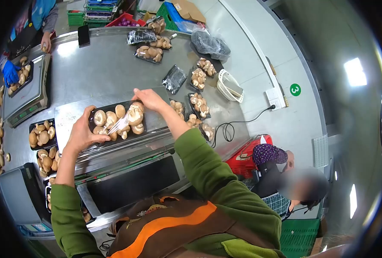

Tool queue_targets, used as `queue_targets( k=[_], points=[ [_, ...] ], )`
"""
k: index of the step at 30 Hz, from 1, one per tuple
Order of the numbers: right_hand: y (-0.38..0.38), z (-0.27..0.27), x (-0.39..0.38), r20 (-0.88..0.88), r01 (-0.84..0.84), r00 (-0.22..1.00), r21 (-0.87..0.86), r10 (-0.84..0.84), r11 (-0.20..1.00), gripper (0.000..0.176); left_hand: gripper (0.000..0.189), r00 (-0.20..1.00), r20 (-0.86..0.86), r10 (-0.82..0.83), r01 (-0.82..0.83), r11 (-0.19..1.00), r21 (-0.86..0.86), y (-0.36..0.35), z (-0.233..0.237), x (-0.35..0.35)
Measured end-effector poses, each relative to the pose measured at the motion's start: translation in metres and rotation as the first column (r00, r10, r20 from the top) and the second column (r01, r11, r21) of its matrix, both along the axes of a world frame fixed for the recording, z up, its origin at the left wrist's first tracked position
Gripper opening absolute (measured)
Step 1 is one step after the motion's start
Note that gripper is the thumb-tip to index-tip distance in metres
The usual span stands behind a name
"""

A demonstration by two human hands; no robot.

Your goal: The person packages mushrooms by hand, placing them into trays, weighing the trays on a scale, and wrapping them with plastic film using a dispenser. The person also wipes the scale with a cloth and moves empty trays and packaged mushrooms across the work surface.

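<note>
A black tray of brown-capped mushrooms is tilted between my two hands over the metal wrapping surface. My left hand grips its left end, thumb along the near side and fingers at the far corner. At the far right corner, my right hand has its fingers closed on the tray's edge. Clear plastic film is bunched in bright creases across the middle of the mushrooms. Beneath the tray is a metal plate, partly hidden by it.
Left are more mushroom trays and a scale, where a co-worker's blue-gloved hand touches a tray. Wrapped packs, a white basket and a black cable lie right. Another person is lower right.
</note>
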State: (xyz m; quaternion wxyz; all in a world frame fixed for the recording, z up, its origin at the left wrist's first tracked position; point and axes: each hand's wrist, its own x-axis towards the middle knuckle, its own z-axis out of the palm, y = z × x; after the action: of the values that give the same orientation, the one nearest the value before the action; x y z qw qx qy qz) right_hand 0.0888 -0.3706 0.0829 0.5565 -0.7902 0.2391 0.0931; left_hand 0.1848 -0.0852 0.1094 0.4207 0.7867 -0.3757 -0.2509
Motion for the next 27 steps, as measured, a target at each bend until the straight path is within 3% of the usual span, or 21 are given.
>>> queue_targets(
  k=[1, 2, 4, 5, 7, 8, 10, 11, 13, 14, 16, 17, 20, 21, 22, 24, 25, 27],
  points=[
    [-0.001, 0.008, -0.005, -0.204, -0.033, 0.979, -0.069, 0.018, 0.997, 0.056, 0.098, 0.996, 0.081, 0.038, -0.035, 0.998, -0.043, 0.000, -0.009, 0.000],
    [0.003, 0.013, -0.013, -0.199, -0.031, 0.980, -0.073, 0.016, 0.997, 0.056, 0.098, 0.996, 0.086, 0.037, -0.033, 0.998, -0.047, 0.001, -0.017, 0.000],
    [0.000, 0.002, -0.035, -0.159, 0.194, 0.976, 0.296, -0.152, 0.935, 0.068, 0.085, 0.998, 0.046, 0.047, -0.033, 0.961, -0.276, 0.002, -0.028, 0.001],
    [-0.007, -0.005, -0.045, -0.129, 0.193, 0.980, 0.471, -0.149, 0.861, 0.065, 0.085, 0.998, 0.047, 0.046, -0.031, 0.960, -0.280, 0.006, -0.031, 0.001],
    [-0.003, -0.004, -0.066, -0.042, 0.120, 0.993, 0.451, -0.113, 0.884, 0.061, 0.052, 0.948, -0.258, 0.184, -0.240, 0.949, -0.205, 0.017, -0.039, -0.001],
    [0.001, -0.005, -0.076, 0.045, 0.047, 0.996, 0.431, -0.073, 0.901, 0.058, 0.052, 0.950, -0.256, 0.178, -0.233, 0.951, -0.204, 0.024, -0.043, -0.002],
    [0.013, -0.002, -0.081, 0.016, 0.120, 0.990, 0.431, -0.140, 0.894, 0.049, 0.040, 0.797, -0.559, 0.229, -0.253, 0.967, 0.035, 0.033, -0.049, -0.004],
    [0.020, -0.005, -0.080, 0.049, 0.191, 0.974, 0.350, -0.221, 0.917, 0.047, 0.040, 0.799, -0.557, 0.224, -0.245, 0.969, 0.038, 0.031, -0.052, -0.009],
    [0.037, -0.004, -0.078, 0.098, 0.326, 0.930, 0.220, -0.354, 0.919, 0.041, 0.046, 0.855, -0.336, 0.395, -0.438, 0.897, -0.062, 0.023, -0.054, -0.023],
    [0.039, -0.004, -0.082, 0.093, 0.343, 0.924, 0.228, -0.371, 0.911, 0.041, 0.046, 0.861, -0.334, 0.383, -0.422, 0.905, -0.053, 0.020, -0.054, -0.026],
    [0.056, 0.012, -0.103, 0.139, 0.441, 0.868, 0.227, -0.477, 0.868, 0.039, 0.045, 0.840, -0.184, 0.510, -0.539, 0.824, -0.174, 0.023, -0.034, -0.050],
    [0.064, 0.016, -0.121, 0.129, 0.453, 0.856, 0.279, -0.501, 0.847, 0.041, 0.044, 0.813, -0.292, 0.505, -0.560, 0.815, -0.148, 0.027, -0.019, -0.065],
    [0.102, 0.043, -0.176, 0.015, 0.447, 0.874, 0.363, -0.485, 0.818, 0.040, 0.043, 0.860, -0.244, 0.449, -0.485, 0.867, -0.113, 0.056, -0.020, -0.098],
    [0.107, 0.038, -0.191, -0.029, 0.446, 0.881, 0.388, -0.473, 0.807, 0.040, 0.043, 0.825, -0.407, 0.393, -0.417, 0.908, 0.030, 0.066, -0.014, -0.101],
    [0.114, 0.032, -0.205, -0.044, 0.467, 0.870, 0.395, -0.492, 0.791, 0.040, 0.043, 0.869, -0.350, 0.350, -0.338, 0.936, 0.096, 0.078, -0.020, -0.106],
    [0.127, 0.024, -0.225, -0.091, 0.432, 0.901, 0.296, -0.425, 0.852, 0.040, 0.040, 0.914, -0.195, 0.355, -0.353, 0.934, 0.043, 0.086, -0.020, -0.128],
    [0.137, 0.021, -0.230, -0.010, 0.508, 0.859, 0.148, -0.512, 0.849, 0.038, 0.038, 0.911, -0.136, 0.390, -0.386, 0.921, 0.054, 0.087, -0.016, -0.137],
    [0.153, 0.020, -0.239, 0.012, 0.576, 0.816, 0.064, -0.578, 0.815, 0.037, 0.035, 0.905, -0.057, 0.422, -0.419, 0.906, 0.060, 0.088, -0.008, -0.153]
  ],
)
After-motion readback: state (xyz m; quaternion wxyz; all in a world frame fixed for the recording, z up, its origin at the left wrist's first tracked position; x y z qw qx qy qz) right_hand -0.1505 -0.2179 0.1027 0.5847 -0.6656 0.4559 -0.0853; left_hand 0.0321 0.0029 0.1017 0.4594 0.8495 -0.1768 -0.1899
